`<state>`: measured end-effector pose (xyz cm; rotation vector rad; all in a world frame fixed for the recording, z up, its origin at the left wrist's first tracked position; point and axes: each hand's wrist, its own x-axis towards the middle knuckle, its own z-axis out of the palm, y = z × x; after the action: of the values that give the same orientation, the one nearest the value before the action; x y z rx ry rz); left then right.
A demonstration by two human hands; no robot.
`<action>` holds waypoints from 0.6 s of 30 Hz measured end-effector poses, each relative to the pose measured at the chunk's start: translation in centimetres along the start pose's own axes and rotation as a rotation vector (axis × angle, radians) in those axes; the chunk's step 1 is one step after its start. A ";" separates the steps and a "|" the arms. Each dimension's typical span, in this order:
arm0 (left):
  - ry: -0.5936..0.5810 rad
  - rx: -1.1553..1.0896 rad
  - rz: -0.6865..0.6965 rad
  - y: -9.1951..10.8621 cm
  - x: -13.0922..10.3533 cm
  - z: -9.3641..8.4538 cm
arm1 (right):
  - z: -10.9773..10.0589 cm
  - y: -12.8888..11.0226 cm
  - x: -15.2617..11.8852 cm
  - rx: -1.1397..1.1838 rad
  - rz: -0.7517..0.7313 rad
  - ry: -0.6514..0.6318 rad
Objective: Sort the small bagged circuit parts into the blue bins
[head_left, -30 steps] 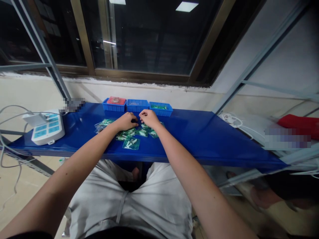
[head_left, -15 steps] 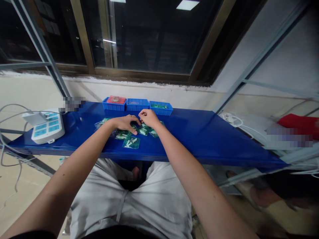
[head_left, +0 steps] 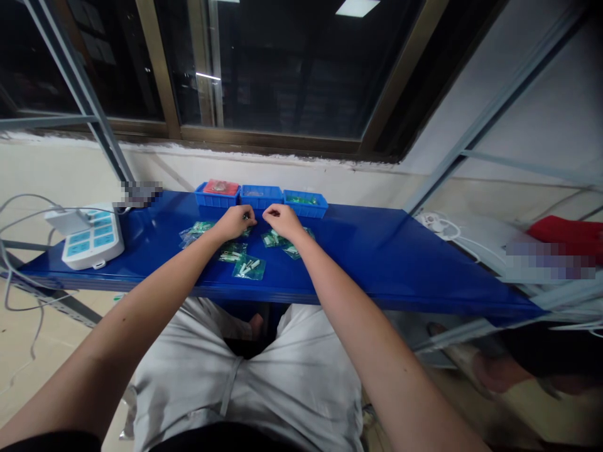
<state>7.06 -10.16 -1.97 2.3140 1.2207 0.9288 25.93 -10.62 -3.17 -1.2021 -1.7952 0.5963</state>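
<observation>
Left hand (head_left: 234, 223): fingers curled, tips pinched on a very small item at mid-tabletop; too small to identify, and I cannot tell whether it is lifted clear. Right hand (head_left: 281, 221): also curled, fingertips drawn together just beside the left hand's tips; whether it grips anything cannot be told. The two hands nearly meet over the far side of the heap of bagged parts.

Small clear bags (head_left: 249, 268) with green and white contents lie scattered on the blue tabletop (head_left: 377, 257) around and under the hands. One bag sits nearest the front edge, another bag (head_left: 232, 253) just behind it to the left, more (head_left: 194, 230) left of the left wrist, a cluster (head_left: 282, 242) under the right wrist.

Along the back edge, three blue bins stand in a row, touching: left bin (head_left: 215, 194) with something red on top, middle bin (head_left: 260, 196) with contents not discernible, right bin (head_left: 305, 202) with some green pieces.

Judgement on progress: most bags remain loose on the tabletop, and only the right bin shows matching green contents, so the sorting looks early to midway, with many bags unhandled.

Left end of tabletop: white power strip (head_left: 92, 237) with cables.
</observation>
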 end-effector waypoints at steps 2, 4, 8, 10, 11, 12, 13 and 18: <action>0.134 -0.065 -0.019 0.2 0.2 -0.1 | 0.0 -0.4 -0.2 0.029 -0.014 -0.035; 0.244 -0.158 -0.037 0.5 0.3 -0.2 | 0.0 -0.7 -0.4 0.065 -0.028 -0.099; 0.297 -0.348 -0.057 0.8 0.7 -0.1 | 0.1 -0.9 -0.4 0.106 -0.056 -0.150; 0.282 -0.393 -0.064 0.7 0.8 0.0 | 0.2 -0.7 -0.2 0.128 -0.046 -0.098; 0.268 -0.406 -0.067 0.6 0.9 0.1 | 0.3 -0.5 0.0 0.146 -0.033 -0.061; 0.250 -0.419 -0.072 0.5 0.9 0.2 | 0.3 -0.3 0.2 0.172 -0.014 -0.021; 0.231 -0.432 -0.080 0.4 0.9 0.3 | 0.3 0.0 0.4 0.201 0.009 0.020; 0.163 -0.478 -0.135 0.3 0.8 0.4 | 0.3 0.9 1.0 0.269 0.090 0.142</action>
<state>7.84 -9.67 -1.71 1.7913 1.0568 1.2233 25.95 -9.31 -3.59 -1.1152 -1.4953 0.7586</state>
